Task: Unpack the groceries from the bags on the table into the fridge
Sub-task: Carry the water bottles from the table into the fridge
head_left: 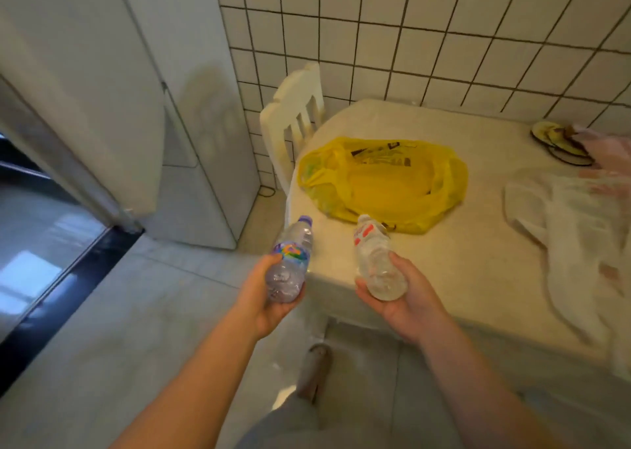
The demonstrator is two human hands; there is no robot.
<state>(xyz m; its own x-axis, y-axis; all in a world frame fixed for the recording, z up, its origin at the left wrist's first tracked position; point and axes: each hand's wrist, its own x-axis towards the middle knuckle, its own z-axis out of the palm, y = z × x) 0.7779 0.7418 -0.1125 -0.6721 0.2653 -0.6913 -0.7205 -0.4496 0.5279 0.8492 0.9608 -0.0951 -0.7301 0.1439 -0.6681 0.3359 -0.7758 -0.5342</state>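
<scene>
My left hand (263, 298) grips a clear water bottle with a purple cap and a colourful label (290, 260), held just left of the table's near corner. My right hand (406, 303) grips a second clear bottle with a white cap and red-and-white label (375, 260) over the table's front edge. Behind the bottles a yellow plastic bag (382, 182) lies slack on the cream table (478, 260). A white plastic bag (580, 223) lies crumpled at the right. The white fridge (85, 90) stands at the left with its door (44, 161) swung open.
A white chair (293, 117) stands between fridge and table against the tiled wall. A banana peel (560, 143) lies at the table's far right next to a pinkish bag. My foot (316, 370) is on the tiled floor beside the table leg.
</scene>
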